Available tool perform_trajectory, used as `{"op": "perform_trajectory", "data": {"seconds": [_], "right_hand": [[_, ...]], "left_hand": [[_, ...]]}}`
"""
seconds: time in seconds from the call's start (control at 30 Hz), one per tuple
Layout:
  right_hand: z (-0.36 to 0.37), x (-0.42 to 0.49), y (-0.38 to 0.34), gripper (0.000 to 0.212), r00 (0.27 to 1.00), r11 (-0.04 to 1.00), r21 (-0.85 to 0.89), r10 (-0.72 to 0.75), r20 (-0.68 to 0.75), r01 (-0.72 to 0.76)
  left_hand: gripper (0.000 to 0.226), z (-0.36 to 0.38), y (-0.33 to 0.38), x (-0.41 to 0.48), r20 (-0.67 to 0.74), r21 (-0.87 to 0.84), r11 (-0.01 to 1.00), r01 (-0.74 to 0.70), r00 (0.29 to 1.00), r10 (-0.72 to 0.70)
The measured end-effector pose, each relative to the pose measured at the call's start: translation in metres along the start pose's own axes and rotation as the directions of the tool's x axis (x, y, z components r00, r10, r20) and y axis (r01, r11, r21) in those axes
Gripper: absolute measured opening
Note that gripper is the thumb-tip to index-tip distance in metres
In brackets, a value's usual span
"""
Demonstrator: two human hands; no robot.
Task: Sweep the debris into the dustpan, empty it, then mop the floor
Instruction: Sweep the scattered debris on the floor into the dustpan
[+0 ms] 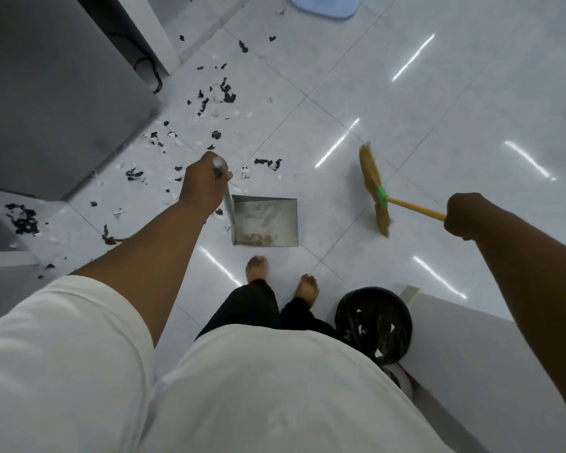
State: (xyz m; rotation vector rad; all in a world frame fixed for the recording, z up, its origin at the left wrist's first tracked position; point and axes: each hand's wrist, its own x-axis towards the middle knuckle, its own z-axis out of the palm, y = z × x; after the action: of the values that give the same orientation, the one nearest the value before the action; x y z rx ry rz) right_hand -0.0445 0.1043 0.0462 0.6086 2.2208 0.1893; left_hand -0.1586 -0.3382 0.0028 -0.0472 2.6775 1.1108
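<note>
White shirt fills the bottom of the frame. At centre, just above two bare feet, the metal dustpan sits on the floor, holding only a little brownish litter at its lower edge. The left hand is wrapped round its upright handle. The right hand is fisted on the yellow stick of the broom, centre right, apart from the pan. Dark and white debris litters the left and upper left, so I judge sweeping barely begun; emptying into the lined bin and mopping remain.
</note>
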Motion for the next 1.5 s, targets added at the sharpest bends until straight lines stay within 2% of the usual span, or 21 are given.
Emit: {"op": "perform_trajectory", "data": {"seconds": [0.2,0.4,0.57,0.67,0.77,0.9,1.2,1.33,1.5], "right_hand": [[-0.007,0.042,-0.054,0.022,0.989,0.988,-0.041,-0.145,0.012,0.146],[-0.036,0.054,-0.146,0.021,0.941,0.935,-0.109,-0.337,0.015,0.337],[-0.066,0.054,-0.192,0.009,0.915,0.906,-0.133,-0.404,0.014,0.402],[-0.090,0.056,-0.202,0.006,0.916,0.909,-0.127,-0.401,-0.001,0.398],[-0.114,0.062,-0.189,0.024,0.921,0.912,-0.153,-0.388,-0.022,0.380],[-0.149,0.071,-0.167,0.030,0.929,0.923,-0.181,-0.360,-0.088,0.341],[-0.197,0.142,-0.146,0.019,0.959,0.963,-0.172,-0.236,-0.158,0.208],[-0.206,0.176,-0.167,0.013,0.945,0.951,-0.157,-0.289,-0.151,0.266],[-0.220,0.192,-0.212,0.017,0.900,0.881,-0.226,-0.434,-0.033,0.416]], "left_hand": [[0.011,0.004,-0.014,0.025,0.028,-0.046,0.985,0.167,0.986,-0.166],[0.012,-0.014,-0.027,0.052,0.099,0.004,0.983,0.186,0.978,-0.186],[0.018,-0.026,-0.028,0.063,0.101,0.056,0.985,0.160,0.981,-0.165],[0.018,-0.043,-0.031,0.077,0.079,0.070,0.983,0.167,0.982,-0.173],[0.007,-0.053,-0.031,0.091,0.090,0.064,0.981,0.185,0.978,-0.191],[0.016,-0.060,-0.027,0.107,0.077,0.065,0.983,0.174,0.981,-0.179],[0.012,-0.050,-0.025,0.138,0.017,0.032,0.973,0.227,0.974,-0.227],[0.008,-0.040,-0.017,0.149,-0.025,0.030,0.965,0.262,0.965,-0.261],[0.006,-0.025,-0.003,0.165,-0.073,0.045,0.946,0.321,0.946,-0.317]]}}
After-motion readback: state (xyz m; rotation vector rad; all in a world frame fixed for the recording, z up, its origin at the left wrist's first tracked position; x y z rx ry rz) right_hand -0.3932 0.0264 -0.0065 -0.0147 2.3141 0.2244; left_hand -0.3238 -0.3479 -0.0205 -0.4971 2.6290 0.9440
